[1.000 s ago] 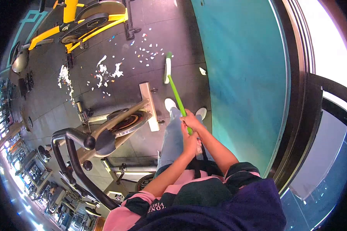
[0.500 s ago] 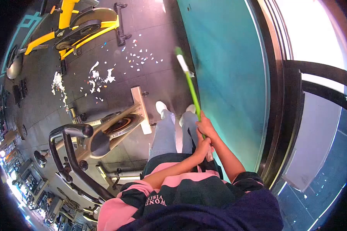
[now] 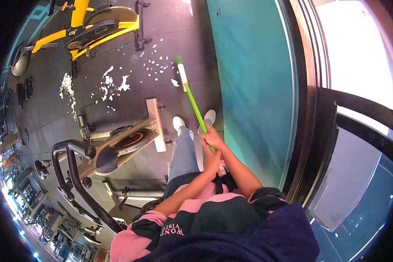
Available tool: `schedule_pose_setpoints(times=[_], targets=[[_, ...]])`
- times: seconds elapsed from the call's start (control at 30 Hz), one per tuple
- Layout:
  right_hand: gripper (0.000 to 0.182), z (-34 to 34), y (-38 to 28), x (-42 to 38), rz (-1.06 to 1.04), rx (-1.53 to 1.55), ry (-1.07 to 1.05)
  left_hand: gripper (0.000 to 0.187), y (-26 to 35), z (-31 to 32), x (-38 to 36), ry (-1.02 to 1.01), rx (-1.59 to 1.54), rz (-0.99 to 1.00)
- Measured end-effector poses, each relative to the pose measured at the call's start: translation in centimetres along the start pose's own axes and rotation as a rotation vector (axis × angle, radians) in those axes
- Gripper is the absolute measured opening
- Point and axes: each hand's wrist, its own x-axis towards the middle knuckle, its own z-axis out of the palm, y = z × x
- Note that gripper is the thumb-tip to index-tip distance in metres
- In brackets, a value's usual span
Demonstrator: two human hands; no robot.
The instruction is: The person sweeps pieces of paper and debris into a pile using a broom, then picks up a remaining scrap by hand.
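Observation:
Both hands are wrapped round the green stick of a broom [image 3: 194,103], held slanting forward in front of my body. My right hand [image 3: 213,138] grips higher up the stick, toward the broom's head. My left hand [image 3: 212,162] is closed just below it, near the top end of the stick. The broom's narrow head, white and green, is at the floor. A larger white scrap [image 3: 175,82] lies just left of it. Small white and coloured scraps [image 3: 155,65] are scattered beyond, with a denser white pile [image 3: 67,87] farther left.
A silver-framed exercise bike [image 3: 131,131] stands close on my left, its black handlebars reaching toward me. A yellow exercise bike [image 3: 83,32] stands ahead at the left. A teal wall panel [image 3: 257,78] runs along my right, beside a dark door frame [image 3: 312,131].
The broom and both my hands have swung left, bringing the broom's head nearer the scattered scraps. The larger white scrap has moved left with it.

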Motion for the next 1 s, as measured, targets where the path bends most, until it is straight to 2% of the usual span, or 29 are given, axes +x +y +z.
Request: schedule_pose_setpoints(times=[0.07, 0.1, 0.17, 0.2, 0.27, 0.3, 0.33, 0.4, 0.43, 0.5, 0.53, 0.6, 0.63, 0.7, 0.8, 0.83, 0.9, 0.93, 1.0], targets=[[0.044, -1.9, -3.0, -2.4, 0.135, -0.070, -0.071, 0.080, 0.4, 1.8, -1.6, -0.043, -0.021, 0.009], [0.044, -2.6, -3.1, -2.7, 0.132, -0.075, -0.073, 0.081, 0.8, 2.6, -2.0, -0.052, 0.013, 0.005], [0.045, -3.5, -3.3, -2.9, -0.002, -0.199, 0.072, 0.080, 1.4, 3.3, -2.0, -0.074, 0.008, -0.047], [0.045, -3.8, -3.8, -2.8, -0.003, -0.201, 0.066, 0.080, 1.5, 3.4, -1.9, -0.098, 0.008, -0.105], [0.044, -4.3, -4.6, -2.2, 0.143, -0.519, 0.160, 0.079, 0.8, 2.9, -0.3, -0.096, -0.038, -0.122], [0.045, -4.3, -2.3, -0.7, 0.135, -0.572, 0.192, 0.079, 0.4, 2.2, 1.1, -0.137, -0.092, -0.163], [0.045, -3.9, -1.8, 0.1, 0.139, -0.574, 0.186, 0.079, 0.9, 1.6, 1.8, -0.177, -0.145, -0.206], [0.043, -2.6, -0.8, 2.1, 0.391, -0.135, 0.082, 0.077, 1.5, 0.2, 2.8, -0.093, -0.172, -0.239], [0.043, -1.5, 0.5, 3.2, 0.397, -0.139, 0.077, 0.076, 1.6, -0.8, 3.3, -0.052, -0.207, -0.247], [0.039, 1.5, 3.5, 5.3, 0.222, -0.410, 0.116, 0.076, 2.5, -2.6, 3.5, 0.039, -0.254, -0.253], [0.039, 2.9, 3.6, 6.0, 0.224, -0.412, 0.111, 0.076, 2.8, -3.5, 3.6, 0.044, -0.258, -0.255], [0.038, 4.9, 3.7, 6.8, 0.208, -0.307, 0.012, 0.078, 3.0, -4.8, 3.4, 0.087, -0.292, -0.175], [0.038, 5.1, 2.0, 6.1, 0.210, -0.308, 0.007, 0.077, 3.2, -4.8, 3.3, 0.125, -0.282, -0.162], [0.039, 5.1, -4.5, 3.6, 0.310, -0.069, -0.163, 0.077, 3.1, -4.2, 2.9, 0.158, -0.276, -0.127], [0.042, 4.1, -5.8, 2.1, 0.236, -0.082, -0.274, 0.075, 2.9, -2.6, 1.3, 0.154, -0.218, -0.054], [0.042, 3.5, -5.8, 1.3, 0.232, -0.088, -0.271, 0.075, 2.9, -2.0, 0.5, 0.124, -0.160, -0.017], [0.040, 2.1, -5.5, -0.4, 0.051, -0.150, -0.132, 0.074, 2.9, -0.5, -0.9, 0.080, -0.142, 0.006], [0.040, 1.0, -4.5, -0.7, 0.044, -0.152, -0.127, 0.073, 2.8, 0.3, -1.3, 0.041, -0.119, 0.022], [0.041, -1.5, -1.7, -0.5, -0.164, -0.473, 0.108, 0.072, 2.1, 1.5, -1.1, -0.031, -0.132, 0.010]])
